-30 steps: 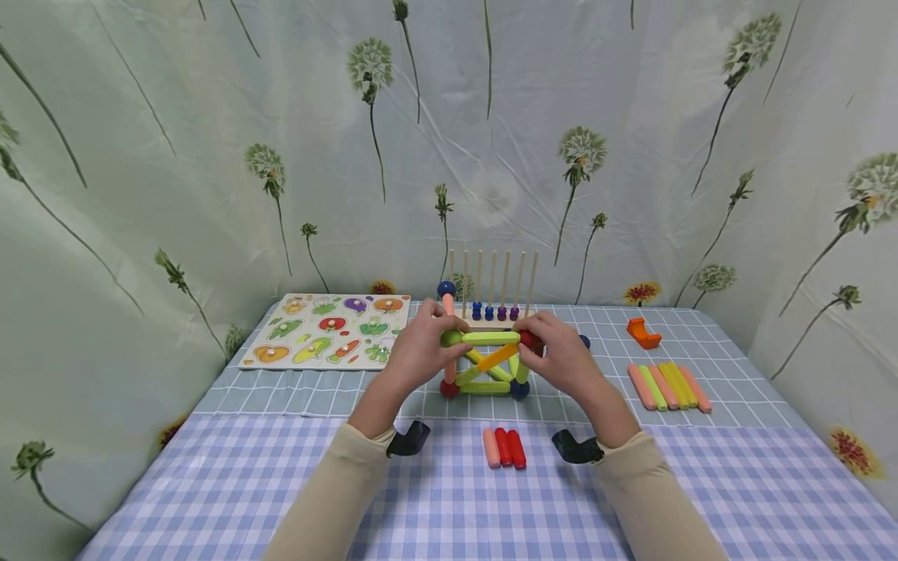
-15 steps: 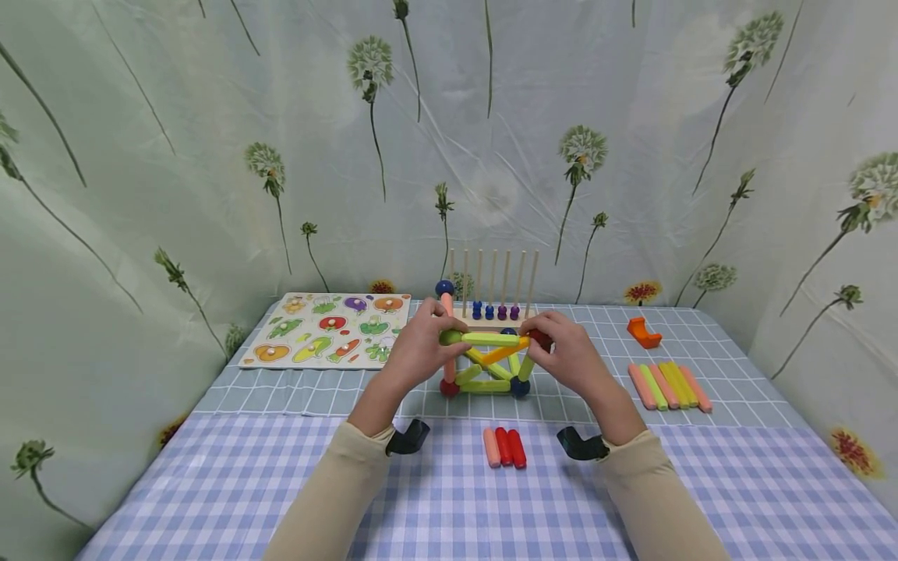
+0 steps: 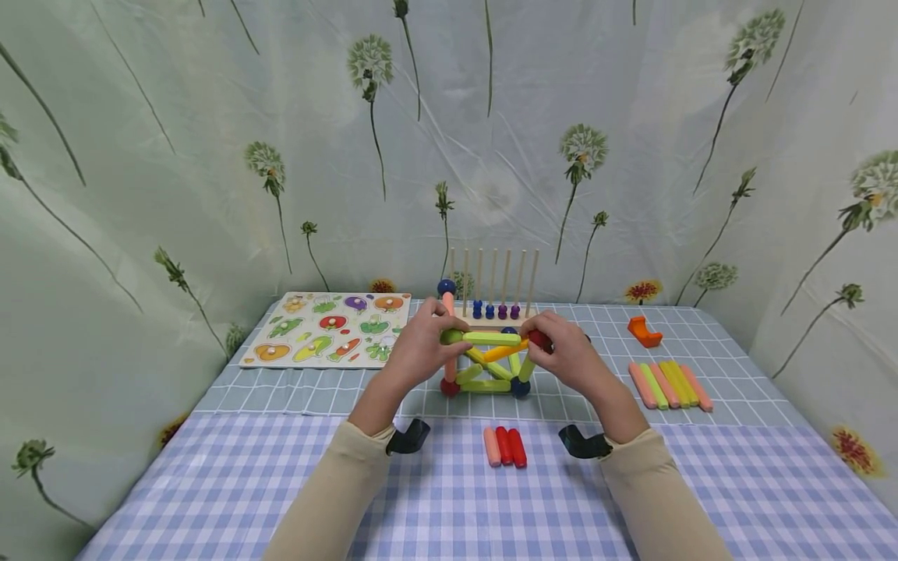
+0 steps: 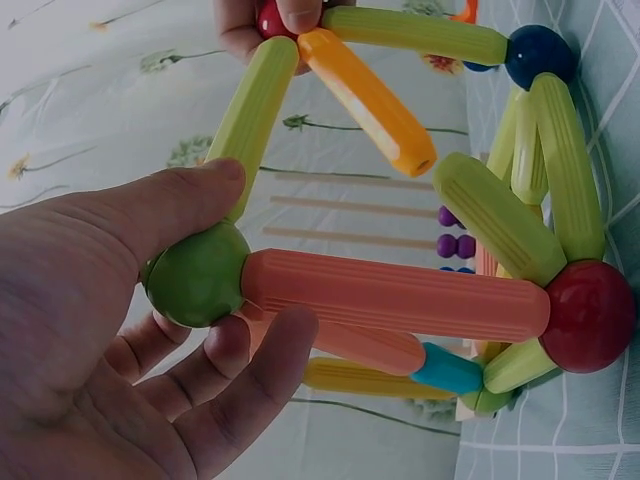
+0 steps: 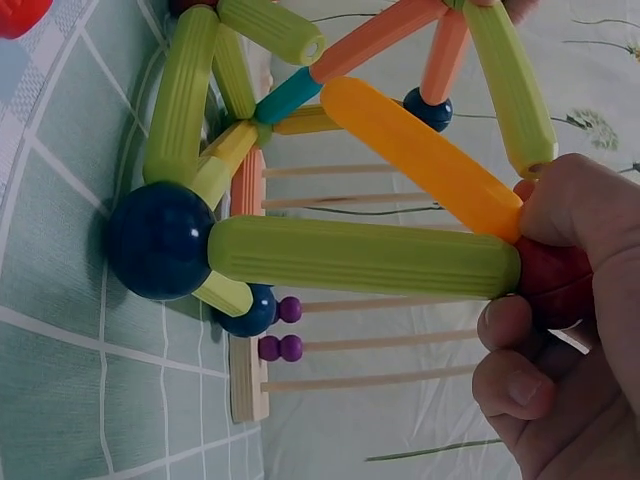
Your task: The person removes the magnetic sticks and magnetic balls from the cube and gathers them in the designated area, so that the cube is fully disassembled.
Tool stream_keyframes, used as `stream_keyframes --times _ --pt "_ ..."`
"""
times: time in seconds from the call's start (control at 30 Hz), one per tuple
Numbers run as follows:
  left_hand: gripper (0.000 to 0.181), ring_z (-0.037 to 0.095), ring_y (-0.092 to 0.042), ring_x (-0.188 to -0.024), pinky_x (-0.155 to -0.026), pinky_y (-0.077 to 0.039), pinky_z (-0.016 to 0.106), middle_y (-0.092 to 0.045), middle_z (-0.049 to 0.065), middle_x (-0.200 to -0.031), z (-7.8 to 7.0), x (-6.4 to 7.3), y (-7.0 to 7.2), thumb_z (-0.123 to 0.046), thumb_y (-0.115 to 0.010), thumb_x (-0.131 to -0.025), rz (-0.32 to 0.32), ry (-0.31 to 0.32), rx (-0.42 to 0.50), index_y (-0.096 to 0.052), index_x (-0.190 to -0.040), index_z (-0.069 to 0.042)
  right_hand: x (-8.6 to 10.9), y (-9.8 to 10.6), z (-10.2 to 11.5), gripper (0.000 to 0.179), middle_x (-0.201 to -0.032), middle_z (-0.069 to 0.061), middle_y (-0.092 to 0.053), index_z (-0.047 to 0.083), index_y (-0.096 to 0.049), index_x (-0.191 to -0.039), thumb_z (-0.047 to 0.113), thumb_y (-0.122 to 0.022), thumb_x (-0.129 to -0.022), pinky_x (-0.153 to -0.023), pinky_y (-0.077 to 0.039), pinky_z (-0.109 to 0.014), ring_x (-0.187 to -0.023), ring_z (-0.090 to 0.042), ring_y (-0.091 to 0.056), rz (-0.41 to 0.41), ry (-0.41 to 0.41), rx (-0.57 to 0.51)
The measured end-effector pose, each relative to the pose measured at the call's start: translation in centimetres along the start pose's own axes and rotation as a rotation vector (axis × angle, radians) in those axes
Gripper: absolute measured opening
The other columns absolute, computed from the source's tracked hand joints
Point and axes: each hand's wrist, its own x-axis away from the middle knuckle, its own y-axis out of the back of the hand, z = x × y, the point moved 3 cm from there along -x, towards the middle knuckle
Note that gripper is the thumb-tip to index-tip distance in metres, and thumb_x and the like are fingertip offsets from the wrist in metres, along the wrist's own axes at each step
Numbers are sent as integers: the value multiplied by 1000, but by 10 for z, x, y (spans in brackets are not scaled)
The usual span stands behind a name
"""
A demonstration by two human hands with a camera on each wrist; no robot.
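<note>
A stick-and-ball frame of coloured rods is stood near the middle of the table, held at both upper corners. At the upper left, a green ball is grasped between the thumb and fingers of the left hand. At the upper right, a red ball is pinched by the right hand. The gap between these balls is bridged by a light green top rod; whether its right end is seated cannot be told. From the red ball an orange rod slants down, its tip apart from that of a slanting light green rod.

The step in hand appears to be the fitting of these joints. It would be done best with the green ball steadied above its coral upright rod while the red ball is turned slightly, so that both tips are lined up. Light pressure should be used, since the uprights could be pulled loose.
</note>
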Motion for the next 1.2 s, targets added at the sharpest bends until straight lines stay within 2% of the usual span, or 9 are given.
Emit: stream_keyframes --times 0.47,0.73,1.0,1.2 --pt "25 21 -53 -96 -77 -53 30 -46 3 -107 1 0 0 -25 -80 -86 5 -7 27 -77 -108 -15 0 1 -5 17 -107 -12 -64 6 -63 -111 3 -63 -95 -74 -54 -29 -85 -20 -53 49 -13 -30" --pt "23 21 -52 -95 -77 -53 29 -46 3 -106 1 0 0 -25 -80 -86 4 -18 31 -77 -107 -15 1 0 -7 18 -107 -12 -64 7 -62 -113 5 -64 -95 -76 -56 -32 -86 -21 -54 51 -1 -29" --pt "23 20 -53 -94 -76 -52 28 -47 3 -106 2 0 0 -26 -80 -85 1 -21 18 -77 -106 -17 1 1 -7 21 -113 -13 -64 8 -62 -115 5 -65 -94 -81 -59 -40 -93 -25 -57 62 -27 -49" --pt "23 20 -53 -93 -75 -52 29 -47 3 -106 2 0 0 -26 -80 -86 1 -24 18 -77 -106 -16 1 2 -8 21 -112 -13 -65 7 -62 -114 5 -66 -94 -80 -59 -37 -91 -23 -57 54 -19 -68"
